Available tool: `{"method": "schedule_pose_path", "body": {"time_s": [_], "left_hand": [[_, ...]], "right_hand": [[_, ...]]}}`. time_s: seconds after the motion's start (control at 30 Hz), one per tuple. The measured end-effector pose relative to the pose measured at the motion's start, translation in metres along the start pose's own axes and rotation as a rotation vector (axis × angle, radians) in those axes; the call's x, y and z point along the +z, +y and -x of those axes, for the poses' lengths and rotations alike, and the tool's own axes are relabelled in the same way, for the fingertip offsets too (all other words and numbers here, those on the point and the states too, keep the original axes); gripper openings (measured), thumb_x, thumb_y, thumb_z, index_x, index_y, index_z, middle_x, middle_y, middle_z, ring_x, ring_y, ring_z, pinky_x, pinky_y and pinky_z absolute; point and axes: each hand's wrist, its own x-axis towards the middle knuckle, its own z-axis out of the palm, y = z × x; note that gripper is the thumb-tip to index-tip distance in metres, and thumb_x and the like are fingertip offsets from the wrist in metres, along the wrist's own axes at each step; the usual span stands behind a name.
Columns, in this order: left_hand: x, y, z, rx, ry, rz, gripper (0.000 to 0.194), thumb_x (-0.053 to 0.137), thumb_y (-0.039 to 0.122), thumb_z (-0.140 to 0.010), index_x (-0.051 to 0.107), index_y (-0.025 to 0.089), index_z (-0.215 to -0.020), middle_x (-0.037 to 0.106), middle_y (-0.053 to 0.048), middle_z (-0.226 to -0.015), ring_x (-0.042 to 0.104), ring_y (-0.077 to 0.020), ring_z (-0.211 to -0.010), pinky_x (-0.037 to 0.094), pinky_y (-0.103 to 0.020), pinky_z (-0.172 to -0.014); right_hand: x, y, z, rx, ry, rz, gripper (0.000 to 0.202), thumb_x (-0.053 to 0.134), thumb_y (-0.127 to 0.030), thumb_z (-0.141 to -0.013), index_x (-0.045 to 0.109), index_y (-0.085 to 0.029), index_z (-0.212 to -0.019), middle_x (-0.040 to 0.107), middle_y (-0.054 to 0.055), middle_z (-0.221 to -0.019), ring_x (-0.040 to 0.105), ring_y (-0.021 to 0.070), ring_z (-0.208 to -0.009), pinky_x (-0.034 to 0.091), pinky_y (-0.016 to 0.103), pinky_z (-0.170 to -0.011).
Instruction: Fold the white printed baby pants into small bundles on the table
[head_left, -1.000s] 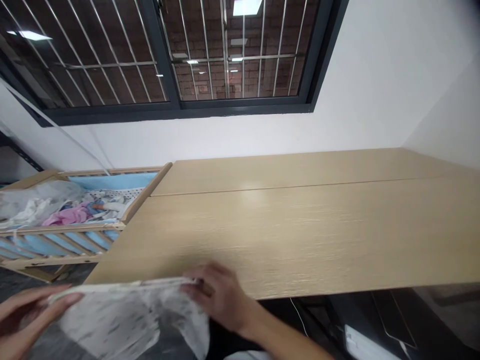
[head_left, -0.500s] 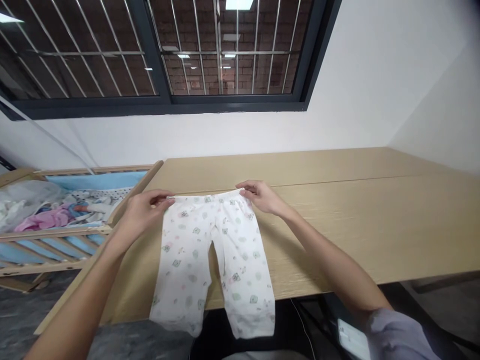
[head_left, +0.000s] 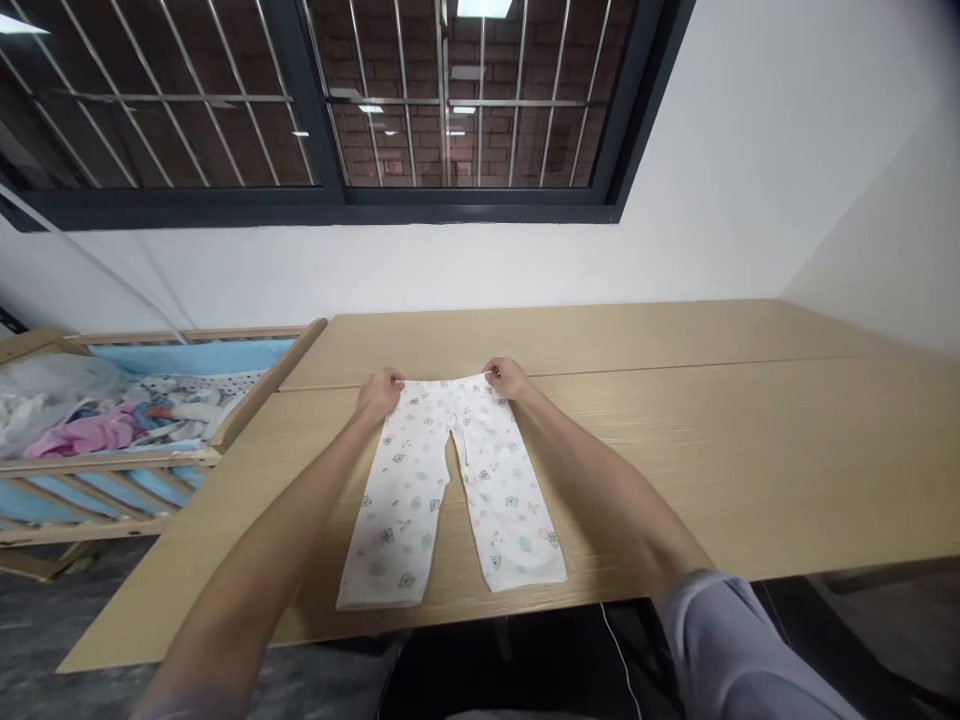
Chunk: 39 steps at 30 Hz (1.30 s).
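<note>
A pair of small white pants [head_left: 409,500] with a pale green and pink print is spread on the wooden table [head_left: 720,450]. Its waistband points to the far side and both legs reach toward me, hems near the front edge. My left hand [head_left: 381,393] pinches the left corner of the waistband. At the opposite corner, my right hand [head_left: 507,378] has the waistband between thumb and fingers. The waistband looks stretched straight between the two hands.
On the left stands a wooden crib [head_left: 112,465] with blue lining, holding a heap of clothes [head_left: 94,430] and a pink cloth. Behind the table is a white wall with a barred window [head_left: 465,100]. A white cable [head_left: 621,650] hangs below the front edge.
The pants have moved away from me, and their legs, which hung over the front edge, now lie on the table. My left hand has shifted right and farther away.
</note>
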Motion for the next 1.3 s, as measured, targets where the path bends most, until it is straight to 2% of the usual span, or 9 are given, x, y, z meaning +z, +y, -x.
{"method": "schedule_pose_path", "body": {"time_s": [0.2, 0.33, 0.43, 0.57, 0.73, 0.87, 1.0, 1.17, 1.3], "left_hand": [[0.0, 0.008, 0.002, -0.042, -0.061, -0.086, 0.037, 0.063, 0.039, -0.095, 0.06, 0.018, -0.125, 0.063, -0.009, -0.127, 0.065, -0.0232, -0.107, 0.057, -0.045, -0.091], [-0.013, 0.045, 0.029, 0.021, -0.028, -0.149, 0.036, 0.059, 0.037, -0.097, 0.06, 0.016, -0.126, 0.059, -0.015, -0.133, 0.058, -0.0285, -0.121, 0.047, -0.051, -0.103], [-0.015, 0.092, 0.082, 0.151, -0.063, -0.175, 0.034, 0.052, 0.033, -0.098, 0.06, 0.01, -0.122, 0.06, -0.024, -0.131, 0.051, -0.0359, -0.13, 0.037, -0.05, -0.108], [0.005, 0.15, 0.19, 0.341, -0.291, -0.16, 0.045, 0.054, 0.057, -0.092, 0.07, 0.016, -0.099, 0.073, -0.016, -0.087, 0.07, -0.0321, -0.09, 0.05, -0.047, -0.082], [0.039, 0.178, 0.274, 0.454, -0.567, -0.182, 0.055, 0.039, 0.055, -0.096, 0.072, 0.011, -0.103, 0.073, -0.025, -0.088, 0.071, -0.0361, -0.087, 0.049, -0.052, -0.073], [0.042, 0.18, 0.277, 0.396, -0.565, -0.152, 0.039, 0.045, 0.036, -0.092, 0.073, 0.011, -0.099, 0.074, -0.023, -0.092, 0.071, -0.0355, -0.086, 0.048, -0.049, -0.073], [0.02, 0.168, 0.271, 0.339, -0.453, 0.005, 0.027, 0.046, 0.027, -0.086, 0.069, 0.017, -0.076, 0.071, -0.011, -0.075, 0.065, -0.0241, -0.067, 0.039, -0.036, -0.06], [-0.017, 0.128, 0.279, 0.165, -0.269, 0.368, 0.035, 0.043, 0.031, -0.09, 0.044, 0.022, -0.057, 0.043, 0.003, -0.051, 0.043, -0.013, -0.052, 0.025, -0.03, -0.053], [-0.038, 0.08, 0.297, -0.045, -0.22, 0.469, 0.042, 0.04, 0.047, -0.091, 0.042, 0.023, -0.057, 0.042, 0.003, -0.053, 0.044, -0.0138, -0.055, 0.028, -0.028, -0.054]], "right_hand": [[0.023, 0.014, -0.007, 0.039, -0.021, 0.036, 0.018, 0.061, -0.007, -0.086, 0.074, -0.011, -0.098, 0.073, 0.008, -0.094, 0.061, 0.0131, -0.085, 0.043, 0.021, -0.08], [0.026, 0.018, -0.011, 0.085, -0.027, 0.039, 0.022, 0.063, -0.009, -0.086, 0.071, -0.009, -0.107, 0.073, 0.01, -0.097, 0.062, 0.0127, -0.085, 0.044, 0.02, -0.077], [0.023, 0.02, -0.016, 0.109, -0.059, 0.037, 0.021, 0.067, -0.011, -0.085, 0.071, -0.009, -0.105, 0.073, 0.009, -0.095, 0.062, 0.0123, -0.082, 0.043, 0.019, -0.074], [0.018, 0.022, -0.022, 0.126, -0.115, 0.045, 0.015, 0.07, -0.014, -0.083, 0.073, -0.008, -0.096, 0.074, 0.011, -0.092, 0.064, 0.0136, -0.08, 0.043, 0.02, -0.07], [0.014, 0.021, -0.023, 0.126, -0.151, 0.059, 0.013, 0.069, -0.015, -0.082, 0.075, -0.009, -0.092, 0.075, 0.012, -0.092, 0.066, 0.0153, -0.082, 0.042, 0.021, -0.07], [0.011, 0.016, -0.021, 0.126, -0.168, 0.061, 0.01, 0.068, -0.012, -0.077, 0.075, -0.012, -0.084, 0.075, 0.009, -0.088, 0.066, 0.0166, -0.082, 0.043, 0.021, -0.069], [0.003, 0.0, -0.019, 0.128, -0.177, 0.026, 0.007, 0.069, -0.011, -0.069, 0.072, -0.012, -0.075, 0.072, 0.006, -0.075, 0.065, 0.0175, -0.077, 0.043, 0.021, -0.064], [-0.003, -0.039, -0.021, 0.11, -0.152, -0.084, 0.011, 0.067, -0.018, -0.071, 0.072, -0.013, -0.08, 0.07, 0.003, -0.074, 0.061, 0.0132, -0.066, 0.042, 0.02, -0.057], [0.01, -0.079, -0.029, 0.094, -0.155, -0.117, 0.007, 0.066, -0.019, -0.073, 0.07, -0.013, -0.074, 0.064, 0.002, -0.064, 0.057, 0.012, -0.059, 0.04, 0.021, -0.053]]}}
